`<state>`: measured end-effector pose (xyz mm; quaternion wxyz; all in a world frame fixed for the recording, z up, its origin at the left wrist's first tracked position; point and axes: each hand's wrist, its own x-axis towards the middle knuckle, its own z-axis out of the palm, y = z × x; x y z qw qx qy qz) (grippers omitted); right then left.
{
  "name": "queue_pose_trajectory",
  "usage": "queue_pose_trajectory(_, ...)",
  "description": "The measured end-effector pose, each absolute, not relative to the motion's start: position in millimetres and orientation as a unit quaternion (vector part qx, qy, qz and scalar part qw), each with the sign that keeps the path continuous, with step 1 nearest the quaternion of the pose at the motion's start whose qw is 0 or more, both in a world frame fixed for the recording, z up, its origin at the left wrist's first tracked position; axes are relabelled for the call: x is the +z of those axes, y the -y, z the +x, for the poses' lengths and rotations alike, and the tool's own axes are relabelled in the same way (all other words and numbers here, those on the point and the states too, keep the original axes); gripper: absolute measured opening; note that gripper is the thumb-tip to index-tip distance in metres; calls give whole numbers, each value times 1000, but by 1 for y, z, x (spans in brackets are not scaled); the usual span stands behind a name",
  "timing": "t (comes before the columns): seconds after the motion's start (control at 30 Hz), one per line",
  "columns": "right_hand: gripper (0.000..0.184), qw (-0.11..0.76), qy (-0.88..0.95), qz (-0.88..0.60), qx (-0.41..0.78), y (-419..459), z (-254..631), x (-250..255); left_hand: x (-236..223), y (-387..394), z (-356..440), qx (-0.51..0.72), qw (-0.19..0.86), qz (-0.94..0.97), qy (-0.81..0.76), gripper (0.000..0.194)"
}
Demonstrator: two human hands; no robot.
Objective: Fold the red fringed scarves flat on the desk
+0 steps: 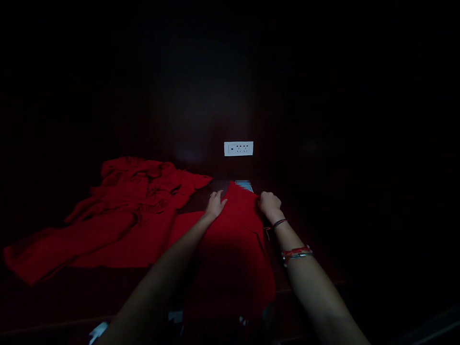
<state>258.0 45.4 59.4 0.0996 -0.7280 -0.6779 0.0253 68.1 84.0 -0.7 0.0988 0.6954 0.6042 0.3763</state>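
Observation:
A red cloth, seemingly a scarf with dark fringe-like strands at its near end, lies over a dark surface and hangs past the front edge. Along its far left edge rests my left hand, fingers stretched out and thumb apart. My right hand is closed at the far right corner, its curled fingers gripping the scarf's edge. The far part of the cloth narrows between both hands and shows a crease across it. Left of it, more red cloth lies bunched and wrinkled, running on toward the scarf.
A white socket panel is fixed to the dark back wall. Just beyond the cloth lies a flat, bluish, pixelated item. Below the front edge, a pale object shows at the bottom left. Deep shadow hides both sides.

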Motion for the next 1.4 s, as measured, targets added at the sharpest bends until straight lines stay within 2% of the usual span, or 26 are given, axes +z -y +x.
queue_pose_trajectory(0.13,42,159,802,-572,-63,-34,231,52,4,-59,56,291,-13,714,-637,42)
queue_pose_trajectory(0.23,56,91,879,-468,15,-28,212,37,2,-33,38,216,-50,723,-654,44)
queue_pose_trajectory(0.37,65,-9,887,-447,113,-24,202,22,-3,-7,13,96,-17,731,-675,47)
queue_pose_trajectory(0.5,65,-11,881,-460,108,-22,203,20,-3,-2,3,58,4,738,-672,50)
queue_pose_trajectory(0.67,65,59,902,-424,62,-22,201,20,0,-3,5,41,28,740,-670,50)
queue_pose_trajectory(0.9,67,4,888,-450,94,-27,194,16,5,4,5,0,74,756,-651,56)
queue_pose_trajectory(1.07,57,43,882,-466,57,-28,195,14,7,14,11,-9,90,750,-655,62)
queue_pose_trajectory(1.27,45,114,920,-374,-11,-36,194,19,16,22,17,-27,105,740,-663,64)
queue_pose_trajectory(1.4,46,91,933,-348,-28,-46,186,24,21,22,17,-33,123,742,-658,65)
